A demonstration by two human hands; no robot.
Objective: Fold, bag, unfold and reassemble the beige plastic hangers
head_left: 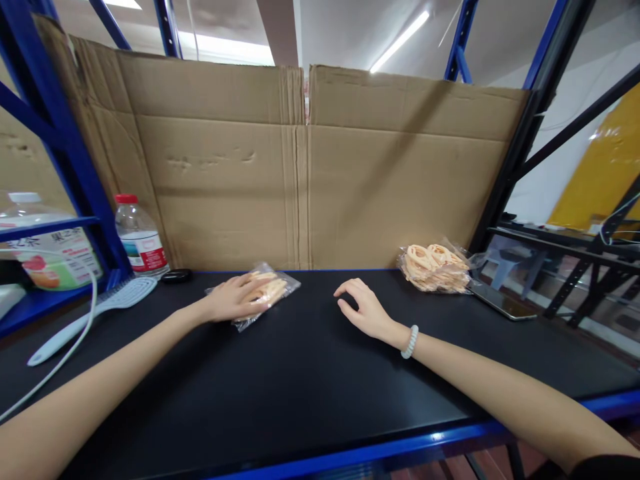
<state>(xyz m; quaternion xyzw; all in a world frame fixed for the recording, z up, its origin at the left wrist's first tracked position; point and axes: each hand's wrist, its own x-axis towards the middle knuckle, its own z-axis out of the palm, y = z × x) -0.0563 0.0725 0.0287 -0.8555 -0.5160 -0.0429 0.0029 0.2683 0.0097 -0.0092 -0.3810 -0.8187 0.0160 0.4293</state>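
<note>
My left hand (233, 298) lies over a small clear plastic bag (273, 290) of peach-coloured pieces, left of the table's middle. Its fingers are stretched across the top of the bag, and the palm hides part of it. My right hand (364, 310) is right of the middle, with a pale coiled band (410, 342) round the wrist. Its fingers are loosely curved, the thumb stands apart from them, and nothing is between them. A larger clear bag (434, 268) of peach-coloured looped pieces sits at the back right, away from both hands.
The black tabletop (280, 400) has a blue front edge. Cardboard panels (225, 173) stand along its back. On the left are a pale blue hairbrush (125, 293), a white cable (93, 313), a red-capped bottle (143, 240) and a small black object (177, 275). A phone (505, 303) lies far right.
</note>
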